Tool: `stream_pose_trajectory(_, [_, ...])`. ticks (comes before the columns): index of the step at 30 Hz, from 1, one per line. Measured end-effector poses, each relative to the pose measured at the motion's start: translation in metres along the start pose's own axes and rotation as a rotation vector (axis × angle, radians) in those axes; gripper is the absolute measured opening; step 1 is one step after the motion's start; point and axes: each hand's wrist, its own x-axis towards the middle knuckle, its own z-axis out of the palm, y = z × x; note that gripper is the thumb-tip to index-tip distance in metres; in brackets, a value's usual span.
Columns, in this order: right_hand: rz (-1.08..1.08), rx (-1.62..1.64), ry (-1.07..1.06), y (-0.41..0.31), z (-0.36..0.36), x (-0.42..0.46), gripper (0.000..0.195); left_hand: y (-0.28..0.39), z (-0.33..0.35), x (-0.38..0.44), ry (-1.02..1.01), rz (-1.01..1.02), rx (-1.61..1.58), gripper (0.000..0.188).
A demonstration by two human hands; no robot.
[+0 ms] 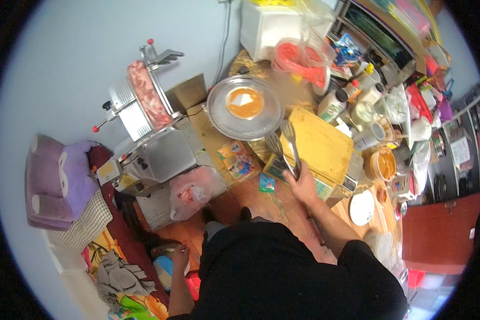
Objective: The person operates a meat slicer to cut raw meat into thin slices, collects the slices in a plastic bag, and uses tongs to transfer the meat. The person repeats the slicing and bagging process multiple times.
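My right hand [303, 186] grips a pair of metal tongs [290, 146] with slotted, spatula-like ends. The tongs point away from me, over the near left edge of a yellow cutting board [320, 144]. Beyond their tips is a round metal tray [216, 110] with an orange round patch [240, 110] at its centre and a white area on it. My left hand [181, 256] hangs low at my left side with its fingers curled. Whether it holds anything is unclear.
At the left stands a meat slicer [168, 154] with a long roll of meat [148, 94]. A pink plastic bag [192, 192] lies before it. Bottles [332, 105] and an orange-filled tub [383, 164] crowd the right. A purple cushioned chair [50, 184] stands far left.
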Motion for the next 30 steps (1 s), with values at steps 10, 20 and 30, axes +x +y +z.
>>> stream_pose_trajectory(10, [0.234, -0.358, 0.232, 0.116, -0.051, 0.043, 0.064, 0.044, 0.007, -0.005, -0.166, -0.087, 0.247, 0.04])
stream_pose_trajectory(20, [0.223, -0.484, 0.285, 0.177, -0.051, 0.046, 0.085, 0.018, 0.021, -0.024, -0.157, -0.15, 0.15, 0.037])
stream_pose_trajectory(30, [0.262, -0.512, 0.264, 0.167, -0.043, 0.047, 0.089, 0.063, 0.01, -0.026, -0.137, -0.107, 0.177, 0.041])
